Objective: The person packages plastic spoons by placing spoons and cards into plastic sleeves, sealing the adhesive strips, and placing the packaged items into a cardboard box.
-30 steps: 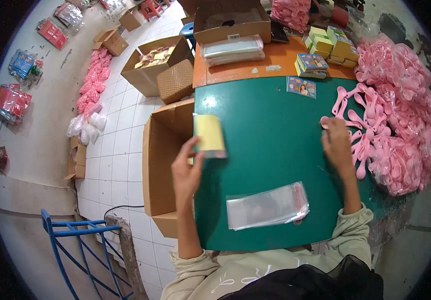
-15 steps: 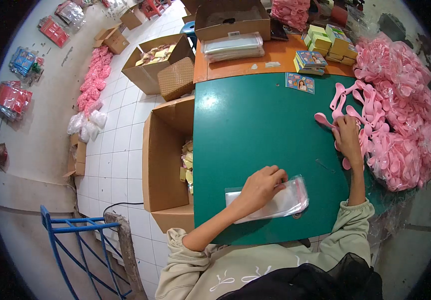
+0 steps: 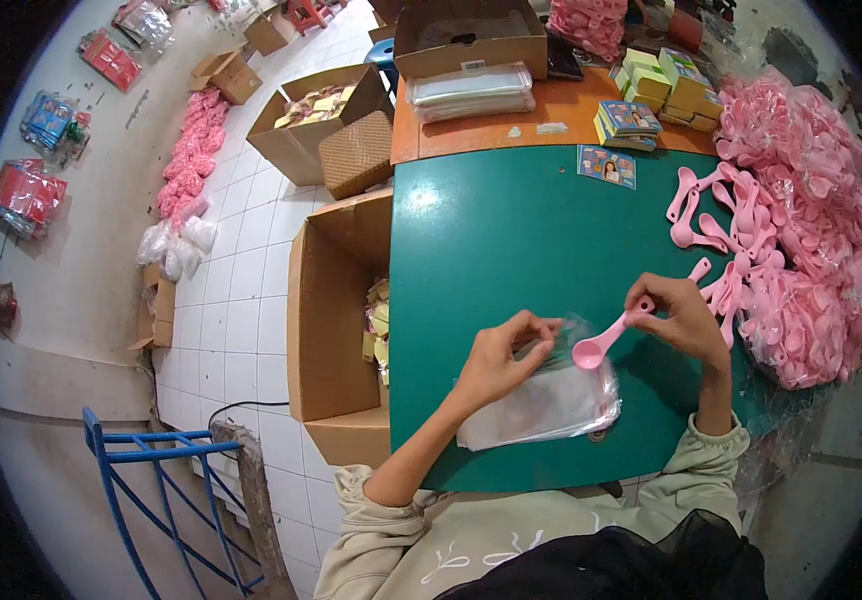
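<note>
A pink spoon is pinched by its handle in my right hand, bowl pointing left over the table. My left hand is closed at the fingertips on the edge of a clear plastic bag, just left of the spoon's bowl. Beneath both lies a stack of clear bags on the green table. Loose pink spoons are spread beyond my right hand, beside bulky bags of pink spoons at the table's right side.
A printed card lies near card stacks on the orange table. Packs of clear bags and an open box stand there too. An open carton with packed items adjoins the table's left edge.
The yellow-backed pack has left my left hand, which moved right to the bag stack and lifted a bag edge. My right hand came inward from the spoon pile with a spoon.
</note>
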`<state>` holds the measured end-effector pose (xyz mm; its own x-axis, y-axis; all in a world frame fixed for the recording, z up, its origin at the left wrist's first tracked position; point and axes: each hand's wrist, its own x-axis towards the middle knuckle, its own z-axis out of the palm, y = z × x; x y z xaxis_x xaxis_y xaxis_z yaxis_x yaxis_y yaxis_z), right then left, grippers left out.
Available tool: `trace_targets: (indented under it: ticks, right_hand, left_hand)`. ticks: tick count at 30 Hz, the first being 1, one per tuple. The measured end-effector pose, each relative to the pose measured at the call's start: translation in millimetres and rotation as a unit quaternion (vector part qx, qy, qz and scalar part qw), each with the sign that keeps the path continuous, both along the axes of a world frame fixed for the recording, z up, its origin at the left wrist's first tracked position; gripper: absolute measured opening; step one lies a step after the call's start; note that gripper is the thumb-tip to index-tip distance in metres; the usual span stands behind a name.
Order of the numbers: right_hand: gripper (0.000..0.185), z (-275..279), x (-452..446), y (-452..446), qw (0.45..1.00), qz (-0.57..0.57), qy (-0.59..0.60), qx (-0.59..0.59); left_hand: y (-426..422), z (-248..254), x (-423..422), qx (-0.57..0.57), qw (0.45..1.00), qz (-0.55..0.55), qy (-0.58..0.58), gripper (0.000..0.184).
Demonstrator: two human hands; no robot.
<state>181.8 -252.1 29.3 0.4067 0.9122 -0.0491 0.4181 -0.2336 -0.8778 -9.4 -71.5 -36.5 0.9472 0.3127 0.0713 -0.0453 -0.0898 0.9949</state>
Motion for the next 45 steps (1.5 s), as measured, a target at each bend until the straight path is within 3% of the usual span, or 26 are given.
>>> trace_targets:
  ticks: [2, 3, 6, 8, 14, 30, 39, 45]
  right_hand:
    - [0.012, -2.8, 0.4, 1.6, 0.999, 0.0, -0.046, -0.022]
    - [0.012, -5.2, -0.6, 2.1, 1.0, -0.031, -0.004, 0.003]
    - [0.013, -8.6, -8.6, 7.4, 0.986, -0.123, 0.071, 0.088]
    - [0.016, -7.4, -20.2, 15.8, 0.967, -0.189, 0.057, 0.158]
    - [0.022, -4.7, -43.8, 22.0, 0.943, -0.248, 0.028, 0.221]
    - [0.016, -4.5, -59.9, 26.4, 0.946, -0.232, -0.032, 0.226]
    - [0.015, 5.2, -66.8, 27.2, 0.927, -0.266, -0.036, 0.263]
    - [0.015, 6.3, -76.8, 29.9, 0.933, -0.243, -0.067, 0.256]
  left_hand:
    - [6.8, 1.6, -1.1, -0.128, 0.991, 0.003, 0.047, 0.016]
    - [9.7, 3.8, -1.5, -0.192, 0.979, 0.005, 0.07, 0.018]
    - [12.0, 7.1, -1.1, -0.222, 0.971, 0.009, 0.093, 0.025]
    - [10.9, 6.8, 0.1, -0.227, 0.969, 0.014, 0.098, 0.028]
    - [9.3, 7.1, 0.4, -0.237, 0.966, 0.008, 0.101, 0.031]
    - [11.0, 16.9, -1.6, -0.195, 0.968, -0.038, 0.155, 0.033]
    - [17.0, 26.0, -8.1, -0.256, 0.958, -0.045, 0.122, 0.032]
    - [16.7, 28.3, -9.6, -0.22, 0.968, -0.043, 0.108, 0.032]
